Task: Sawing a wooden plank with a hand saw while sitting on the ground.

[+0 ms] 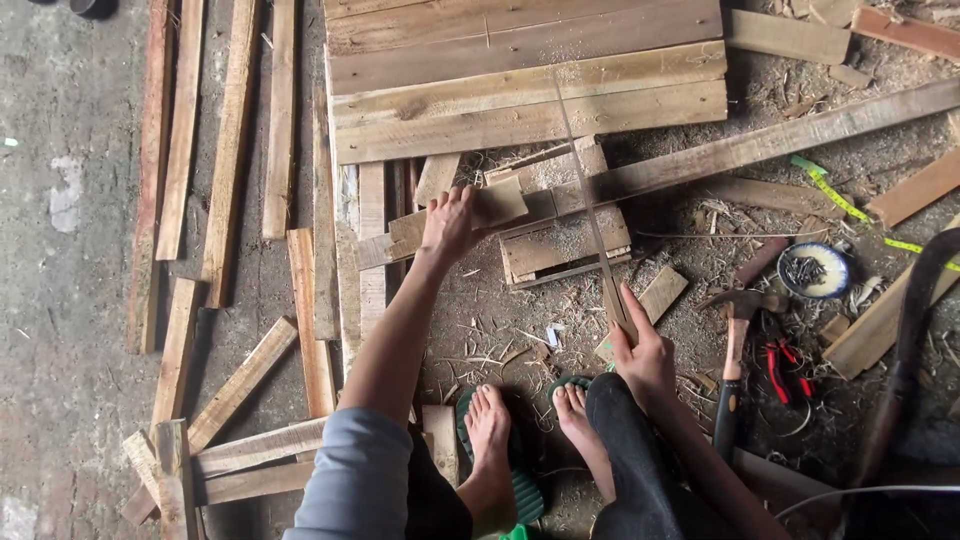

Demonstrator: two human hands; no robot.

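Note:
My left hand [449,222] presses down on a short wooden board [470,215] that lies across a small stack of wood blocks [560,240]. My right hand [640,345] grips the handle of a thin hand saw [590,210], whose blade runs up and away across the board and the blocks. I squat over the work, both feet in green sandals [520,480] on the sawdust-strewn ground.
A panel of joined planks [525,80] lies beyond the blocks. Loose slats [230,150] cover the ground at left. At right are a long plank [780,140], a hammer [735,345], red pliers [780,370], a bowl of nails [813,270], a yellow tape measure [840,200] and a curved blade [915,320].

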